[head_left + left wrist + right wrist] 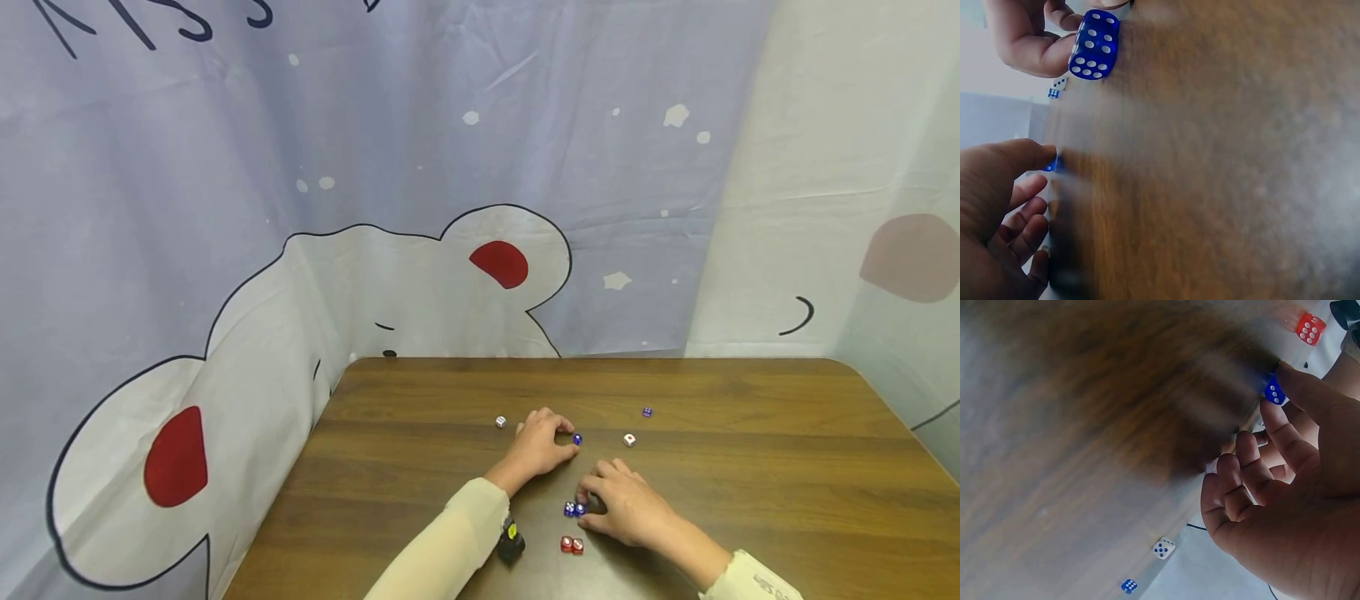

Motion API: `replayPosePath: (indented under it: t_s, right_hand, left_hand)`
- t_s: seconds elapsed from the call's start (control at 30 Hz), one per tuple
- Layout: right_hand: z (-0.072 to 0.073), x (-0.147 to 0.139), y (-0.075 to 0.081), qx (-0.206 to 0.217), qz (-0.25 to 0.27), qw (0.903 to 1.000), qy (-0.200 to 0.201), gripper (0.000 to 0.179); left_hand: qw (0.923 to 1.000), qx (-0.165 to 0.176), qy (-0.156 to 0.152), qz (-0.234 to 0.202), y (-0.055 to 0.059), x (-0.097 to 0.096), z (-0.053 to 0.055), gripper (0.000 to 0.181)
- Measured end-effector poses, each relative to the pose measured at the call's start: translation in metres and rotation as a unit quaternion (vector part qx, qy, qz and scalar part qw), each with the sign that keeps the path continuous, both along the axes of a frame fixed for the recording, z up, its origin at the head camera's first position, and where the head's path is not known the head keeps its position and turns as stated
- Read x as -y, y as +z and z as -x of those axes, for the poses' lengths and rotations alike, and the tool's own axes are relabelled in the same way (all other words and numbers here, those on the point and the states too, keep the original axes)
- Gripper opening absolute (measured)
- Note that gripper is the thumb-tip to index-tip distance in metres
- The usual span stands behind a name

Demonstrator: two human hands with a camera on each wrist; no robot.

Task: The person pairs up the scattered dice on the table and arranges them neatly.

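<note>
My left hand (pixel 538 443) reaches over the table's middle, pinching a blue die (pixel 577 439) between thumb and index fingertips. In the left wrist view, the thumb covers most of that blue die (pixel 1049 166). Nearer to me, my right hand (pixel 626 504) pinches another blue die (pixel 581 509), thumb on one side and index finger on the other. Directly left of it, side by side, is a second blue die (pixel 569 508). From the right wrist, the pinched blue die (pixel 1274 390) shows white pips, with the remaining fingers loosely bent.
Two red dice (pixel 572 545) sit together toward the near edge. A white die (pixel 501 422) lies left of my left hand; another white die (pixel 629 439) and a blue die (pixel 647 412) lie farther right. The wooden table (pixel 787 467) meets a printed curtain (pixel 615 167) behind.
</note>
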State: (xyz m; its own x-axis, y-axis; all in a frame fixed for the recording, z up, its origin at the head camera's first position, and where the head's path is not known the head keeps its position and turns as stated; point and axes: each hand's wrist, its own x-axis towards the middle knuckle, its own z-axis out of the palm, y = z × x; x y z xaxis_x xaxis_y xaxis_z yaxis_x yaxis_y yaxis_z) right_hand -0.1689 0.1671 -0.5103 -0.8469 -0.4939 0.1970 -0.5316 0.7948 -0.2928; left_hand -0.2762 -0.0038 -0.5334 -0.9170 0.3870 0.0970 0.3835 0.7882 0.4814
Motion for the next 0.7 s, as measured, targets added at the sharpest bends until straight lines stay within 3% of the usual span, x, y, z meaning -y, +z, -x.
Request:
replayPosePath:
  t_s: [0.7]
  right_hand:
    - [0.0002,-0.0001,-0.0012,0.017,0.003,0.9998,-0.006,0.028]
  left_hand:
    - [0.9997,-0.002,0.02,0.014,-0.0026,-0.0077,0.0037,0.015]
